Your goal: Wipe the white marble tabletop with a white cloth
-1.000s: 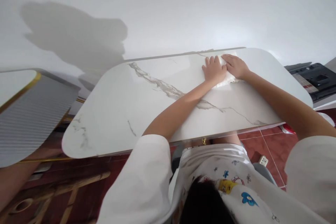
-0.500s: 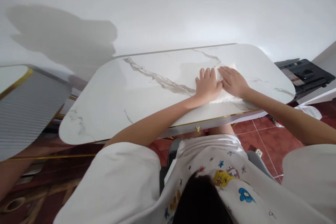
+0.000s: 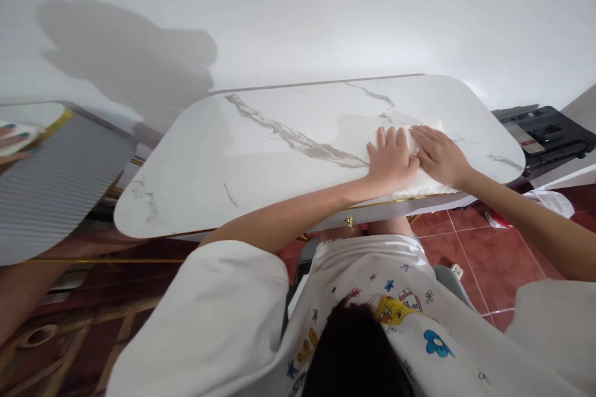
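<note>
A white marble-patterned table (image 3: 279,167) with a gold-trimmed edge stands against a white wall. Both of my hands lie flat, side by side, on a folded white cloth (image 3: 431,186) near the table's right front edge. My left hand (image 3: 391,160) covers the cloth's left part with its fingers stretched forward. My right hand (image 3: 440,155) presses the right part, and its fingertips touch my left hand. Most of the cloth is hidden under my palms.
A second table with a ribbed grey side (image 3: 56,186) stands at the left, where another person's fingers (image 3: 12,136) rest on top. A black case (image 3: 544,136) sits at the right. Below are a red tiled floor (image 3: 465,242), a white bag (image 3: 549,198) and a plug (image 3: 456,271).
Both hands have slid the cloth from the far right part of the table toward the front edge, nearer my body. Another person's fingers have appeared at the left.
</note>
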A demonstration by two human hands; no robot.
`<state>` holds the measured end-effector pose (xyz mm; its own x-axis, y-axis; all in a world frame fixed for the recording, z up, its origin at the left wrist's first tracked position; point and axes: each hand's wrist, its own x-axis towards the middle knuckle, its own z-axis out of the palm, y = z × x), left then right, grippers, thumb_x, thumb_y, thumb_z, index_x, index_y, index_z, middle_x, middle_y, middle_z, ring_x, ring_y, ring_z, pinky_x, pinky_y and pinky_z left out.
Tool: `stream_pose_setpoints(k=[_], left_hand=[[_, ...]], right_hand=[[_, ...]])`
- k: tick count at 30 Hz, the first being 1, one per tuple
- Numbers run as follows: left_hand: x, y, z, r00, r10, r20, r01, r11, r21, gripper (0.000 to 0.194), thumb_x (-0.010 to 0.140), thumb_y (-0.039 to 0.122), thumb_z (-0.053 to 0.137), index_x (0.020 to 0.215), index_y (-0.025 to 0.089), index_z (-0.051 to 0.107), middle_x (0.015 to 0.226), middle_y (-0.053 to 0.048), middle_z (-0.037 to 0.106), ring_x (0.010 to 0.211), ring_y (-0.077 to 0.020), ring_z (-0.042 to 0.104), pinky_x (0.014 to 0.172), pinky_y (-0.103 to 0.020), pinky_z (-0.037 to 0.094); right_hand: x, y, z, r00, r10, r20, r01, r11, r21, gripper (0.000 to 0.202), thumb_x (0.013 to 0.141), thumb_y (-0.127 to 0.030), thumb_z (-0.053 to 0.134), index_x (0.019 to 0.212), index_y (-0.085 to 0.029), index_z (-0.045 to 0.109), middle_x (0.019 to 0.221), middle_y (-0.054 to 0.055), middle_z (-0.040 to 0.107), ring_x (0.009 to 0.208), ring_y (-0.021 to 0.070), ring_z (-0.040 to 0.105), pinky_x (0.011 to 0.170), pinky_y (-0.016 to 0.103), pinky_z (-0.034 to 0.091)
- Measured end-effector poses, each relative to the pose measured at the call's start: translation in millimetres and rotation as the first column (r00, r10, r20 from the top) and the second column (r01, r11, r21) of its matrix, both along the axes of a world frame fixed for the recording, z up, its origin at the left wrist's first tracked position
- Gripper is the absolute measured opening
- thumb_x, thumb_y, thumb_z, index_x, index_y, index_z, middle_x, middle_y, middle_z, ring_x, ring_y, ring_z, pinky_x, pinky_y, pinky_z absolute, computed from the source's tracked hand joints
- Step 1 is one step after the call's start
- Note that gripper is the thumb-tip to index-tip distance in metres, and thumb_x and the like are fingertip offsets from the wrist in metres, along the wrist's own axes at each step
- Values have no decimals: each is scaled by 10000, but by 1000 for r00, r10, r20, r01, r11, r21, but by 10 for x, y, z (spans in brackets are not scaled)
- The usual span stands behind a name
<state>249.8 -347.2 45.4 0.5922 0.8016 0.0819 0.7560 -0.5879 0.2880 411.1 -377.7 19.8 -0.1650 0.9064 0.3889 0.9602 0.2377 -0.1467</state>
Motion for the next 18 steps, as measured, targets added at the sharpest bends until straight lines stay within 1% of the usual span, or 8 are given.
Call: stream_pose_setpoints(k=[5,7,10,13,18], left_hand=[[376,-69,-3,996,-58,60,58,998,9,585,973,331,358,1504,86,322,1593,-207,309,1511,-371,177,1138,-555,329],[481,-69,-5,992,-93,88,92,996,22,569,976,338,357,1492,99,345,1576,-199,336,1504,-365,193,1131,-554,336],[561,-5,-5,982,-144,124,141,989,34,543,979,360,348,1470,130,386,1529,-175,403,1489,-352,230,1114,-553,357],[595,146,1,978,-155,139,152,988,30,520,978,365,351,1445,145,417,1499,-170,431,1481,-350,247,1107,-547,366],[712,540,-3,986,-106,128,105,994,15,500,970,336,359,1450,201,399,1516,-145,409,1499,-353,213,1126,-568,334]], right_hand=[[465,-119,0,1000,9,-27,-8,1000,15,561,931,-329,357,1455,-202,509,1467,84,560,1388,321,485,1144,586,409],[592,-161,-3,999,-10,-38,11,1000,20,562,935,-346,361,1457,-201,510,1465,93,561,1386,332,487,1135,602,415],[688,-143,-25,998,-49,-40,51,998,44,557,939,-367,350,1439,-202,532,1446,105,576,1366,344,508,1111,620,435],[723,12,-52,997,-71,-37,74,995,70,552,939,-396,340,1414,-213,555,1420,103,600,1343,348,531,1103,624,443],[807,494,-27,994,-92,-51,95,994,46,557,937,-434,343,1402,-225,566,1404,76,617,1344,349,528,1121,603,429]])
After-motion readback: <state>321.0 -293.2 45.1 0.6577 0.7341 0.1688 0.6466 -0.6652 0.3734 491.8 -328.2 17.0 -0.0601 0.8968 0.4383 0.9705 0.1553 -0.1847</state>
